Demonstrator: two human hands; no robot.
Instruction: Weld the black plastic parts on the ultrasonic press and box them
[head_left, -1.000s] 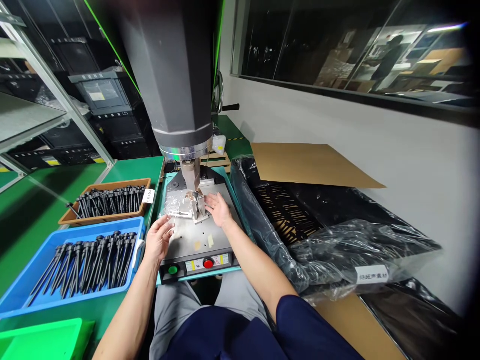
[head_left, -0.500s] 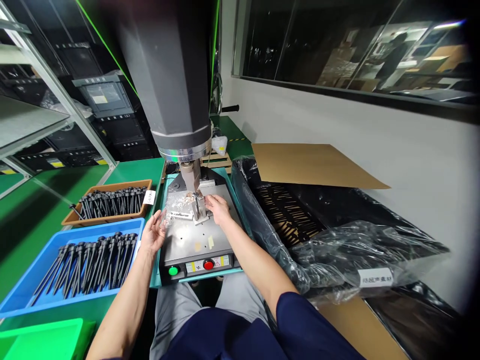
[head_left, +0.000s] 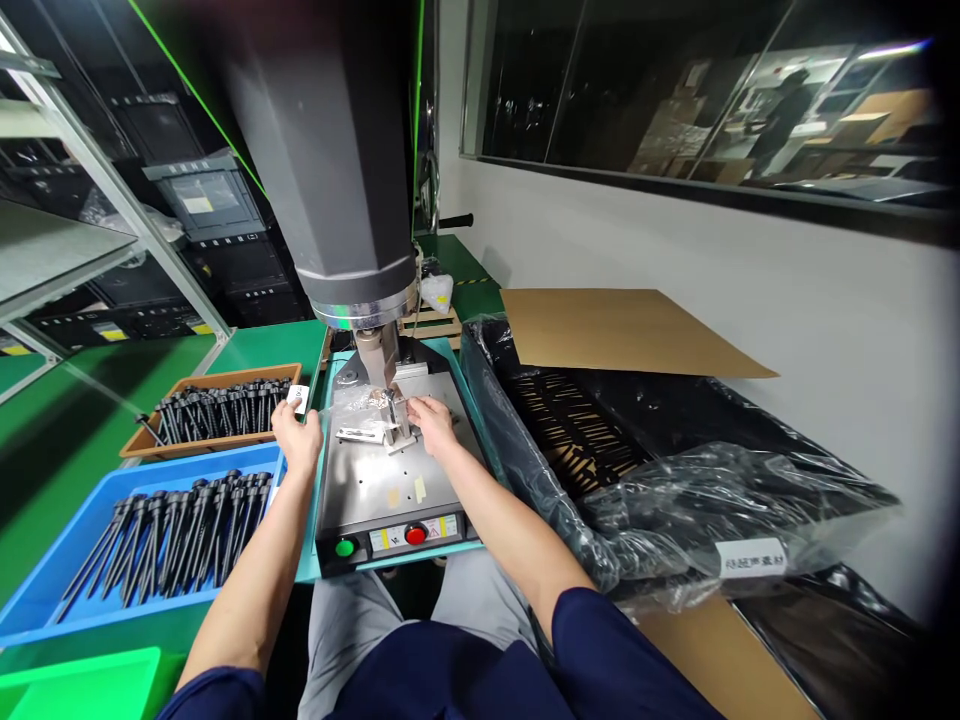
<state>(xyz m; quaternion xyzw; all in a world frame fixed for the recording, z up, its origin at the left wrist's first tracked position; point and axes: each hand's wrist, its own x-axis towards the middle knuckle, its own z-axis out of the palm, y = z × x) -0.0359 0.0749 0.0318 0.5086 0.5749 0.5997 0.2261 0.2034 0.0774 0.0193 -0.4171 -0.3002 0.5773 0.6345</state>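
My left hand is closed on the edge of a thin clear plastic film, which stretches right toward a small metal fixture. The fixture stands on the steel plate of a press, directly under its metal horn. On the fixture's right side my right hand has its thumb and fingers pinched together at the upright part. What lies between those fingertips is too small to make out. The film wraps over the fixture's top and partly hides it.
Left of the press, an orange tray and a blue tray hold black stemmed parts. A green tray sits nearer. On the right, a plastic-lined box contains dark parts beside a cardboard sheet. Green and red buttons face me.
My left hand has moved left and up, its fingers closing, and the film is now drawn out toward it. My right hand stays at the fixture, its fingers slightly shifted.
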